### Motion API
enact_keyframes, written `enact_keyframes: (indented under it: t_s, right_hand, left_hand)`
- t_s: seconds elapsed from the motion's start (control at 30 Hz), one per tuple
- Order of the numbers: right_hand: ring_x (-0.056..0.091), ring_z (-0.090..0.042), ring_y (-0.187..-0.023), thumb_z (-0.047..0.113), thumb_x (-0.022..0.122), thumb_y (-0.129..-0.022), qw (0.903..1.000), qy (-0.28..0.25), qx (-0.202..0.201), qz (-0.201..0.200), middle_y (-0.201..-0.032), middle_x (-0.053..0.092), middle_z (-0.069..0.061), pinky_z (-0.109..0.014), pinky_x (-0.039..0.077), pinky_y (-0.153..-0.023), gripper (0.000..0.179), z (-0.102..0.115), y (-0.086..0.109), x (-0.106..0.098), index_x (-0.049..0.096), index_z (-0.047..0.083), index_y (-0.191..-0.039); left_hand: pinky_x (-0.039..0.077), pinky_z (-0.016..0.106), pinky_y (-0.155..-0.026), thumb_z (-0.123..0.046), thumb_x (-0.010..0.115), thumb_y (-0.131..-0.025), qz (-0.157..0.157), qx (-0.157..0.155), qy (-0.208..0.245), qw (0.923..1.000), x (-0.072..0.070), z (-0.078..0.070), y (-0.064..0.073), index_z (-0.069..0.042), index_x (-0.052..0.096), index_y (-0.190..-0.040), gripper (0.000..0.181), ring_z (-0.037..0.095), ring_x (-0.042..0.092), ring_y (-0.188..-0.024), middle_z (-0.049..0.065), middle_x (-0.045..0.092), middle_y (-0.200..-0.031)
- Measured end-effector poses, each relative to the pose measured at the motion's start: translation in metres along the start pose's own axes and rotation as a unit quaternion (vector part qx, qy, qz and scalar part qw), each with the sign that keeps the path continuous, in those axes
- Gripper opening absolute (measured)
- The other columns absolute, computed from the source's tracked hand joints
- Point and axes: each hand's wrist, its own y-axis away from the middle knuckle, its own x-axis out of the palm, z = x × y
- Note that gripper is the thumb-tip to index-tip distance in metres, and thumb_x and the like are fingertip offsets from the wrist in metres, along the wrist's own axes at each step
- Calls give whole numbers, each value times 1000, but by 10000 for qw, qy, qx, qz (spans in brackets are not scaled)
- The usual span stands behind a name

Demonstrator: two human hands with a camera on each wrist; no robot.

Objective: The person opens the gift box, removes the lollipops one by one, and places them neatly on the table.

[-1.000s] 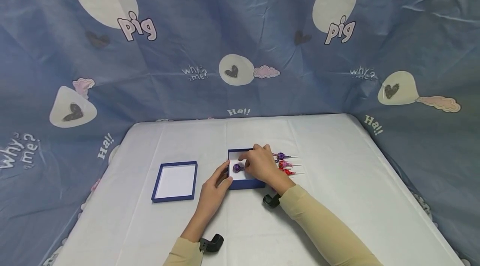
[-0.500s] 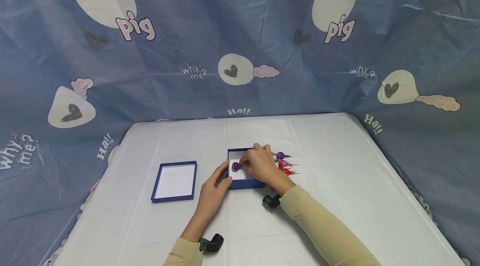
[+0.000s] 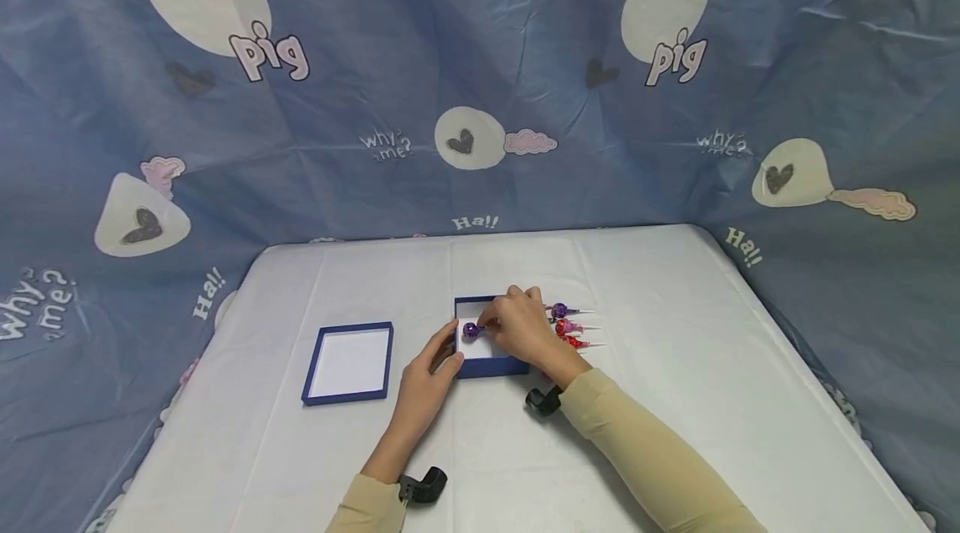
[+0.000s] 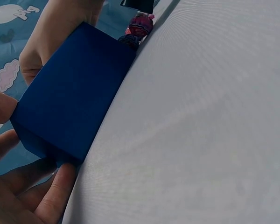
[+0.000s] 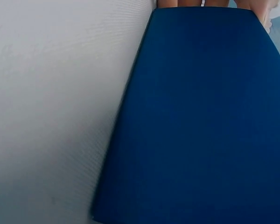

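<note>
A blue box (image 3: 491, 368) with a white inside lies on the white table. My left hand (image 3: 427, 380) holds it at the left side, thumb on the near left corner and fingers against the left wall; the left wrist view shows these fingers (image 4: 56, 196) close up. My right hand (image 3: 519, 324) reaches over the right part of the box and pinches a lollipop with a purple wrapper (image 3: 470, 331) by its stick end. The lollipop's head points left inside the box; its stick is hidden by the hand. The box's wall (image 5: 200, 112) fills most of the right wrist view.
To the left lies a shallow blue-edged lid (image 3: 348, 362), white inside facing up. Right of the box several wrapped lollipops lie with sticks pointing right, among them a purple one (image 3: 559, 310) and a red one (image 3: 573, 342). A printed blue cloth (image 3: 480, 191) hangs behind the table.
The lollipop in my right hand has shifted slightly left and away from me inside the box. My left hand keeps its place at the box.
</note>
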Motion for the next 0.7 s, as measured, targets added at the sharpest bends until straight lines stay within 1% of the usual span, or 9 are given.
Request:
enact_keyframes:
  t_s: [0.03, 0.07, 0.17, 0.27, 0.3, 0.4, 0.57, 0.7]
  right_hand:
    - [47, -11, -72, 9, 80, -82, 10000, 12, -1, 5, -88, 75, 13, -37, 36, -72, 20, 0, 0, -1, 83, 27, -89]
    - [47, -11, -72, 10, 80, -83, 10000, 28, 9, 20, -88, 75, 13, -37, 36, -73, 19, 0, 0, -2, 83, 28, -89]
    - [46, -10, -73, 12, 80, -84, 9999, 86, 47, 49, -89, 74, 14, -36, 36, -73, 18, -2, 0, -4, 83, 29, -91]
    - [47, -11, -74, 11, 80, -84, 9999, 84, 46, -48, -89, 74, 13, -36, 37, -74, 19, -2, 1, -9, 83, 28, -92]
    - [48, -11, -74, 11, 80, -84, 9999, 72, 42, -91, -88, 73, 12, -37, 37, -75, 19, -2, 2, -12, 83, 28, -92]
    - [50, -13, -76, 10, 80, -83, 9998, 56, 19, -207, -86, 72, 11, -39, 38, -76, 20, -1, 3, -19, 83, 28, -91]
    - [50, -12, -77, 11, 79, -85, 9997, 95, 22, -243, -85, 71, 12, -38, 39, -77, 19, 0, 4, -26, 83, 28, -92]
    - [50, -12, -76, 11, 79, -86, 9996, 67, 29, -279, -85, 71, 13, -37, 39, -77, 19, 0, 4, -30, 82, 29, -92]
  left_hand:
    - [45, 32, -110, -27, 65, -100, -26, 29, 37, 10000, 1, 0, 0, -32, 53, -146, 49, 22, 54, -131, 2, 55, -145]
    - [45, 33, -110, -24, 65, -100, -55, -6, 16, 10000, 1, -1, -1, -29, 53, -147, 49, 23, 54, -131, 4, 55, -145]
    - [45, 35, -110, -17, 64, -100, -72, -68, 5, 10000, 1, -15, 3, -22, 53, -148, 50, 27, 54, -131, 9, 55, -145]
    - [43, 37, -111, -14, 63, -100, -24, -97, 39, 9999, 2, -17, 3, -18, 52, -148, 50, 31, 53, -133, 13, 53, -146]
    - [44, 36, -111, -16, 64, -100, 6, -53, 78, 10000, 2, -17, 3, -19, 52, -148, 50, 30, 53, -132, 13, 54, -146]
    - [44, 36, -111, -22, 65, -100, 46, -3, 132, 9999, 4, -4, 1, -25, 53, -148, 50, 27, 53, -133, 9, 54, -146]
    - [44, 33, -111, -28, 64, -100, 83, -59, 50, 9999, 2, 0, 1, -29, 52, -148, 50, 21, 53, -133, 1, 54, -147]
    - [44, 32, -111, -30, 64, -100, 80, -65, -76, 9999, 0, 1, 0, -31, 51, -149, 51, 20, 53, -133, -1, 52, -148]
